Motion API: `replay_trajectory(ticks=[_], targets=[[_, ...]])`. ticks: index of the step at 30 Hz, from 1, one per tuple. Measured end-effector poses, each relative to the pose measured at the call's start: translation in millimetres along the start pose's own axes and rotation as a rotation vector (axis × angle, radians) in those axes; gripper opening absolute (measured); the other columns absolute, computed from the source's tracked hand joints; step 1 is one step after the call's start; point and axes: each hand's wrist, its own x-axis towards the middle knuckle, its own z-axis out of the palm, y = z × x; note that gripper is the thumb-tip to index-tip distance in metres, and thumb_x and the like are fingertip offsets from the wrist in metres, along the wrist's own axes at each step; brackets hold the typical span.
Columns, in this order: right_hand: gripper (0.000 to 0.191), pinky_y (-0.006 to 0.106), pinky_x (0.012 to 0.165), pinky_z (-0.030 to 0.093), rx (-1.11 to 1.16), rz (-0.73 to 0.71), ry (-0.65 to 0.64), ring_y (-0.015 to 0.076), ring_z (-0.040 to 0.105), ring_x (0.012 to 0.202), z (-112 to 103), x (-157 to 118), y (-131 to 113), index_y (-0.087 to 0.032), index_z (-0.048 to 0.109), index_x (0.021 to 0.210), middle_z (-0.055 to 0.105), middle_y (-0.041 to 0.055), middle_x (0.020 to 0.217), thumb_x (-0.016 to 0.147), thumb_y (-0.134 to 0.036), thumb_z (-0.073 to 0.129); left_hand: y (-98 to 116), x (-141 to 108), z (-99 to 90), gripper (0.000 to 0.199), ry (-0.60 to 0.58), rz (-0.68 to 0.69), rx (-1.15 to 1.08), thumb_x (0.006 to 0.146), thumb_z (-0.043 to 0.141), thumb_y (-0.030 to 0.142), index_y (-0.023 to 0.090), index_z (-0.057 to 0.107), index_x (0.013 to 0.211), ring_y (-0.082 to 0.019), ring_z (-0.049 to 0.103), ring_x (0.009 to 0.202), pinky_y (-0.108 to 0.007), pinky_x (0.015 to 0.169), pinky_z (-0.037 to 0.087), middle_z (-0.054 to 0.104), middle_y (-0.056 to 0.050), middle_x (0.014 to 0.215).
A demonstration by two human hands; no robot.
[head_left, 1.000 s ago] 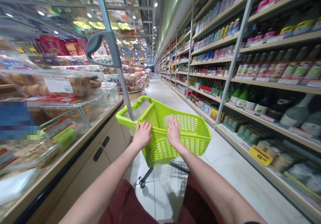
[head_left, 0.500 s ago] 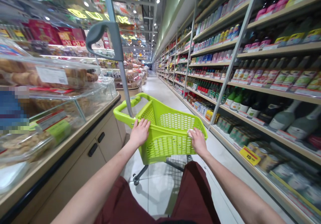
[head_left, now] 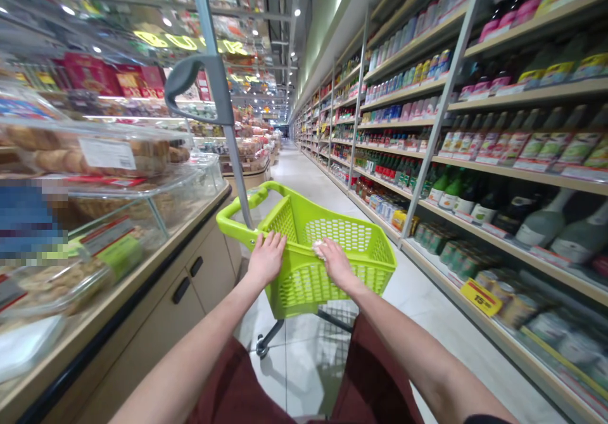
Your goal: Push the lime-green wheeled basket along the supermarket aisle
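In front of me in the head view stands a lime-green shopping cart (head_left: 373,278) with perforated plastic walls. My left hand (head_left: 266,258) grips its near rim towards the left end, fingers laid over the edge. A crumpled white tissue (head_left: 318,248) is in my right hand (head_left: 336,264), pressed against the same rim near its middle. The fingers are bent around the tissue and cover part of it. A tall grey pole with a looped grey handle (head_left: 221,88) rises from the cart's left end.
Shelves of bottles and cans (head_left: 517,139) line the right side, with a yellow price tag (head_left: 481,296) low down. On the left is a counter with packed baked goods (head_left: 102,152). A pale tiled aisle (head_left: 289,161) runs ahead between them.
My right hand with the tissue has slid left along the cart's near rim, from near its right end to the middle. My left hand keeps its place on the rim.
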Motion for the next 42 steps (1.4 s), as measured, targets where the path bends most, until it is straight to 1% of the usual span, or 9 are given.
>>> replay_trajectory(ticks=[5,8,18,22,27,29,36,39,42], targets=[[0.040,0.042,0.092,0.033,-0.173,0.097,0.059,0.0234,0.038,0.114,-34.0,-54.9,70.5,-0.016,0.055,0.106,0.045,0.0124,0.123,0.073,-0.003,0.038,3.0,-0.2,-1.3,0.045,0.026,-0.013,-0.008,0.076,0.040,0.018,0.015,0.044,0.120,-0.025,0.038,0.117,-0.044,0.099,0.021,0.049,-0.012,0.120],[0.038,0.044,0.092,0.033,-0.203,0.202,0.141,0.0247,0.039,0.112,-36.8,-64.9,85.7,-0.014,0.055,0.105,0.046,0.0143,0.120,0.072,-0.004,0.038,8.6,-2.0,-5.4,0.044,0.028,-0.002,-0.001,0.076,0.040,0.018,0.015,0.044,0.120,-0.026,0.039,0.115,-0.045,0.098,0.022,0.050,-0.012,0.120],[0.047,0.042,0.097,0.028,0.052,0.027,0.077,0.0222,0.032,0.118,15.1,16.9,-26.8,-0.018,0.049,0.116,0.040,0.0110,0.127,0.072,-0.004,0.042,30.8,2.1,-20.9,0.044,0.008,0.052,-0.012,0.077,0.039,0.020,0.018,0.042,0.121,-0.025,0.040,0.110,-0.041,0.095,0.023,0.052,-0.010,0.113],[0.041,0.042,0.097,0.026,-0.058,0.050,-0.001,0.0224,0.033,0.118,-8.9,-9.8,20.2,-0.022,0.053,0.111,0.043,0.0082,0.126,0.076,-0.006,0.042,25.9,4.4,-17.1,0.048,-0.019,0.069,-0.047,0.076,0.039,0.020,0.019,0.039,0.124,-0.025,0.039,0.112,-0.041,0.097,0.022,0.049,-0.009,0.119],[0.042,0.043,0.096,0.028,-0.176,0.313,0.022,0.0254,0.034,0.117,-46.1,-50.3,92.4,-0.020,0.055,0.109,0.043,0.0101,0.125,0.074,-0.004,0.038,18.7,2.2,-8.5,0.054,-0.010,0.073,-0.065,0.073,0.042,0.021,0.020,0.036,0.127,-0.024,0.032,0.120,-0.042,0.101,0.017,0.044,-0.008,0.128],[0.047,0.043,0.096,0.029,-0.125,0.323,0.050,0.0245,0.035,0.117,-38.7,-40.6,81.2,-0.017,0.052,0.114,0.043,0.0116,0.124,0.072,-0.002,0.037,17.2,1.0,-6.9,0.056,-0.009,0.073,-0.064,0.071,0.045,0.023,0.019,0.036,0.127,-0.025,0.030,0.122,-0.042,0.102,0.015,0.041,-0.008,0.130],[0.046,0.040,0.098,0.029,0.135,0.027,0.046,0.0223,0.031,0.120,21.4,33.7,-40.1,-0.015,0.046,0.119,0.036,0.0139,0.130,0.074,-0.008,0.045,10.0,-2.3,-10.9,0.059,-0.049,0.108,-0.045,0.070,0.047,0.027,0.013,0.036,0.126,-0.024,0.025,0.126,-0.041,0.105,0.014,0.036,-0.009,0.134],[0.044,0.041,0.096,0.029,0.081,-0.031,-0.018,0.0220,0.034,0.118,13.6,24.0,-30.1,-0.020,0.049,0.116,0.040,0.0110,0.129,0.075,-0.007,0.045,6.3,-4.0,-12.8,0.056,-0.053,0.096,-0.033,0.071,0.045,0.024,0.014,0.037,0.126,-0.023,0.026,0.126,-0.041,0.104,0.014,0.036,-0.008,0.134],[0.042,0.040,0.094,0.031,-0.049,0.039,-0.032,0.0221,0.036,0.116,-9.9,-10.9,19.4,-0.021,0.051,0.114,0.043,0.0097,0.126,0.076,-0.006,0.043,3.9,-4.7,-12.5,0.054,-0.056,0.072,-0.038,0.072,0.042,0.021,0.014,0.038,0.126,-0.023,0.027,0.125,-0.041,0.104,0.015,0.037,-0.008,0.134]])
